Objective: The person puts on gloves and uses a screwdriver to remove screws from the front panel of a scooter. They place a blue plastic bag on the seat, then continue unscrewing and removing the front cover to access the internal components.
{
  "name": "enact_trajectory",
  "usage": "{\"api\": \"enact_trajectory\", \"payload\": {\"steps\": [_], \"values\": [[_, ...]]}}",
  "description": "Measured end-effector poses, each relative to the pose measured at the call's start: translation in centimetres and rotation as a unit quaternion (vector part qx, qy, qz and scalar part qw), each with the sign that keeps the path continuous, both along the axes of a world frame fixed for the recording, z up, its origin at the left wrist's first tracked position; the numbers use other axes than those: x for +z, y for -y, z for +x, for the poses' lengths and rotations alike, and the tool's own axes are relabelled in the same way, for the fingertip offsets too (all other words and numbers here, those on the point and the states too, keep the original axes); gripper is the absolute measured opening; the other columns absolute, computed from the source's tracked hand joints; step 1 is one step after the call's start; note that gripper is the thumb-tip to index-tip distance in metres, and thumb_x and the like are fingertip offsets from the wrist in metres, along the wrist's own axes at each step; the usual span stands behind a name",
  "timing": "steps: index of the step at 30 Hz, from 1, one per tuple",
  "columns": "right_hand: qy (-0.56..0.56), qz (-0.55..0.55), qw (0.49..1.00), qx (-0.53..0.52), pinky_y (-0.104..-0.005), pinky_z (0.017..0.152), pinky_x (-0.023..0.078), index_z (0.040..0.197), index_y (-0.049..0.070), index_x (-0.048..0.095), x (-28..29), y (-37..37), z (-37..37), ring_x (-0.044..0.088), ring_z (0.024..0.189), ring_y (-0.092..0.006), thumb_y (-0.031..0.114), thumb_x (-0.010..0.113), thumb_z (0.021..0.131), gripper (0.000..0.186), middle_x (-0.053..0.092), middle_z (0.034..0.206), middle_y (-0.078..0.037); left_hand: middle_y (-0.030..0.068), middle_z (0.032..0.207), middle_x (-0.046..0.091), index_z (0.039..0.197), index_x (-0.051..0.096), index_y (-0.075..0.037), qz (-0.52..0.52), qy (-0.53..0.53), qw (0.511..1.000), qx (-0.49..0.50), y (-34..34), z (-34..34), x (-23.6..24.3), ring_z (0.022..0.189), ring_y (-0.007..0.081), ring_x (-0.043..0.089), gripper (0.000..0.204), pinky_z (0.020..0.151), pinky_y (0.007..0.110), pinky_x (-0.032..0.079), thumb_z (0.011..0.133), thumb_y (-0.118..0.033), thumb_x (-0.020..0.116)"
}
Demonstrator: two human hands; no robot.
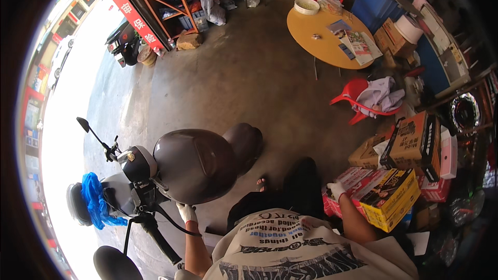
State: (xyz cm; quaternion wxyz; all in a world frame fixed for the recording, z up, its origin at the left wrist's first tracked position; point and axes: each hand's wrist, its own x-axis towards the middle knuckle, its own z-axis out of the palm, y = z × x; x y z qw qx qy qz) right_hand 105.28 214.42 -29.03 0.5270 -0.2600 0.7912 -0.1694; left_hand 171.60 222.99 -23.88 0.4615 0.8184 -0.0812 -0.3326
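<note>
Scooter (pixel 171 176) parked on concrete floor (pixel 233 83), used here as landmark. Left hand (pixel 187 212), in white glove, sits just below scooter's brown raised seat (pixel 194 163), touching its underside edge; fingers look curled, though whether they grasp anything cannot be told. Right hand (pixel 336 190), also white-gloved, lies well to the right of scooter, resting on red carton (pixel 353 181); grip state cannot be told either, fingers appear loosely bent against the box top. Yellow box (pixel 391 199) sits just beside that hand, further from scooter. Brown cardboard box (pixel 410 140) stands above it.

Counts: one scooter, two gloved hands, one blue plastic bag (pixel 96 199) at scooter's front, one mirror (pixel 83 123) on stalk, one round yellow table (pixel 324 33) far right beyond scooter, two red plastic chairs (pixel 358 101), one holding cloth.
</note>
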Motion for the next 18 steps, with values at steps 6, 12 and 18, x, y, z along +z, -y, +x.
{"api": "enact_trajectory", "payload": {"steps": [6, 12, 18], "values": [[0.127, 0.085, 0.988, -0.034, -0.0392, 0.05, 0.056, 0.113, 0.013, 0.058, 1.8, 17.9, -4.1, 0.062, 0.057, -0.0217, 0.014, 0.059, 0.093, 0.02, 0.063, 0.074, -0.006, 0.0065, 0.107, 0.064, 0.129, 0.052, -0.009, 0.035, -0.094, 0.988, 0.121, -1.4, -10.5, -1.4, 0.083, 0.0201, 0.066, 0.034, 0.06, 0.034, 0.051, 0.1, -0.028, 0.057], [0.136, 0.051, 0.945, 0.293, -0.0329, 0.047, 0.049, 0.105, 0.005, 0.061, -2.1, 36.1, -3.5, 0.057, 0.054, -0.0152, 0.016, 0.067, 0.088, 0.021, 0.061, 0.072, -0.003, 0.0101, 0.091, 0.066, 0.106, 0.06, -0.008, 0.078, -0.248, 0.944, 0.202, -2.7, -26.8, -5.5, 0.073, 0.028, 0.066, 0.018, 0.058, 0.043, 0.052, 0.096, -0.023, 0.057], [0.263, 0.131, 0.93, 0.218, -0.0322, 0.046, 0.05, 0.111, 0.013, 0.061, 3.5, 45.6, 1.9, 0.058, 0.051, -0.0141, 0.024, 0.063, 0.095, 0.019, 0.065, 0.076, -0.006, 0.0068, 0.099, 0.069, 0.123, 0.06, -0.005, 0.162, -0.257, 0.939, 0.164, -1.4, -41.8, -1.3, 0.082, 0.0202, 0.067, 0.035, 0.065, 0.036, 0.054, 0.098, -0.03, 0.058]]}}
